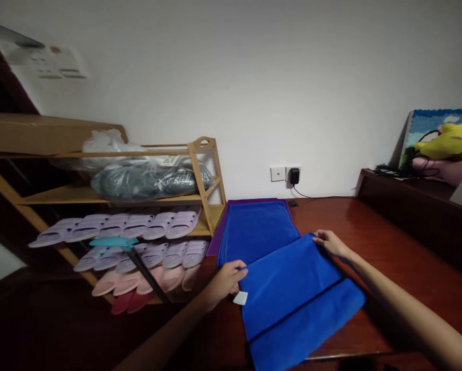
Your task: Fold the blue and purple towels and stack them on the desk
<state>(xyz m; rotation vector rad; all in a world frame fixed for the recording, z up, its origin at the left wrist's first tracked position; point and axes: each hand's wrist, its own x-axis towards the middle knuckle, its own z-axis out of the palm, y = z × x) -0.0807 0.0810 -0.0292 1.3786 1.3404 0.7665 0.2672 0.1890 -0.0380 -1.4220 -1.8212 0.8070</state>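
Note:
A blue cloth (289, 278) with a dark fold line across it is stretched between my two hands over the table's front edge. My left hand (227, 281) pinches its far left corner, close to a small white tag (241, 298). At the far right corner my right hand (331, 242) is closed on the same cloth. Just beyond it lies a stack of flat blue cloths (258, 226), partly covered by the held one. Purple cloth (215, 242) shows around the edges beneath that stack.
Left of the table is a wooden rack (202, 170) with lilac slippers (157, 224) and plastic-wrapped bundles (146, 180). A black plug (294, 176) sits in the wall, its cable running along the reddish-brown table (389, 257). Plush toys (447, 141) rest on a raised ledge at right.

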